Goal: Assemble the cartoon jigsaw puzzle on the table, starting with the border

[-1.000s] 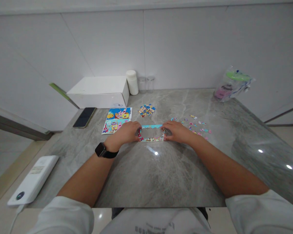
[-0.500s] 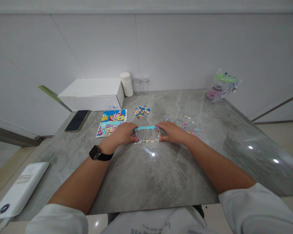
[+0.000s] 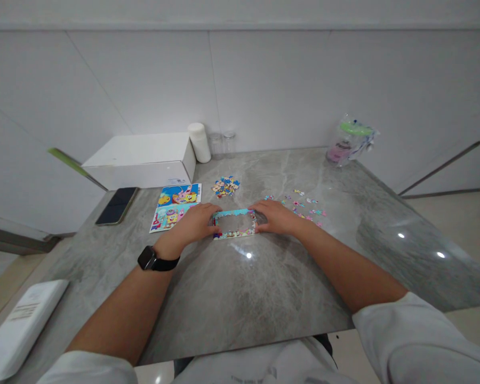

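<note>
A rectangular jigsaw puzzle border (image 3: 236, 233) of joined pieces lies flat on the grey table, blue along its far side and mixed colours along the near side. Bare tabletop shows through its middle. My left hand (image 3: 198, 221) grips its left end, thumb at the near corner and fingers at the far corner. At the right end my right hand (image 3: 278, 217) grips it in the same way. Loose puzzle pieces (image 3: 312, 212) are scattered beyond my right hand, partly hidden by it. A heap of puzzle pieces (image 3: 225, 186) lies behind the border.
Two printed picture sheets (image 3: 178, 196) lie left of the heap, near a phone (image 3: 117, 206). Behind them stand a white box (image 3: 138, 154), a white bottle (image 3: 199, 143) and two clear glasses (image 3: 229, 145). A bagged cup (image 3: 350, 143) is back right; a white device (image 3: 26, 325) lies front left.
The whole view has shifted and tilted slightly, so things appear a little further left. Both hands keep to the ends of the puzzle border, which looks unchanged.
</note>
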The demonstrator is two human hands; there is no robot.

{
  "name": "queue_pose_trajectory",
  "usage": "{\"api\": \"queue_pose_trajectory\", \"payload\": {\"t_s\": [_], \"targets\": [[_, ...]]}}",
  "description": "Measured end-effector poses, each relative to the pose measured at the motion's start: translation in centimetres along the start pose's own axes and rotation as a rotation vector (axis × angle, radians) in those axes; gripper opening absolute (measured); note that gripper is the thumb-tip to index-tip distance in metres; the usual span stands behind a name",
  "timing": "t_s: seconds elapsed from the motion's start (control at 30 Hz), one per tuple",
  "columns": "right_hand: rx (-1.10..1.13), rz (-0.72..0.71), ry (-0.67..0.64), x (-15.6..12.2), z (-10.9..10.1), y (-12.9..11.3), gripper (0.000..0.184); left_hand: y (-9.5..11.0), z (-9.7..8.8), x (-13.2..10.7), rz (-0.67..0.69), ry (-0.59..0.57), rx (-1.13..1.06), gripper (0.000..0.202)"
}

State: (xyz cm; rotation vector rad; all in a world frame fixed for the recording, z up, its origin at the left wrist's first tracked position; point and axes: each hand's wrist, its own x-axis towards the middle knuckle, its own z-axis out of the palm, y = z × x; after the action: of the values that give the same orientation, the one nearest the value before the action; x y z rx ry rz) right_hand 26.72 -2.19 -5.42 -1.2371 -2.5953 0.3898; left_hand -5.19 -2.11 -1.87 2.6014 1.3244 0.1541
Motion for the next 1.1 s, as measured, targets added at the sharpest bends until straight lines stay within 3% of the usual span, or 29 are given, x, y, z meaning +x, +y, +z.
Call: {"api": "queue_pose_trajectory", "payload": {"t_s": [0.23,0.43,0.63,0.87,0.97,1.1], "targets": [[0.031,0.070,0.213,0.1,-1.9,0.0,0.040,-0.7,0.8,0.5,-0.006,0.328,-0.104,0.029],[0.091,0.170,0.479,-0.1,-4.5,-1.2,0.024,0.7,0.9,0.5,-0.048,0.454,-0.050,0.043],[0.090,0.250,0.679,-0.8,-7.1,0.1,0.021,4.0,1.9,0.1,0.179,0.357,0.028,0.057],[0.036,0.421,0.902,-4.7,-11.9,3.8,0.029,8.6,2.8,-1.2,0.305,0.055,0.134,0.039],[-0.098,0.482,0.859,-6.7,-11.8,6.2,0.028,10.1,3.5,-1.7,0.356,-0.007,0.193,0.027],[-0.134,0.596,0.773,-9.5,-9.4,9.4,0.031,11.3,4.4,-2.1,0.480,-0.060,0.161,0.018]]}}
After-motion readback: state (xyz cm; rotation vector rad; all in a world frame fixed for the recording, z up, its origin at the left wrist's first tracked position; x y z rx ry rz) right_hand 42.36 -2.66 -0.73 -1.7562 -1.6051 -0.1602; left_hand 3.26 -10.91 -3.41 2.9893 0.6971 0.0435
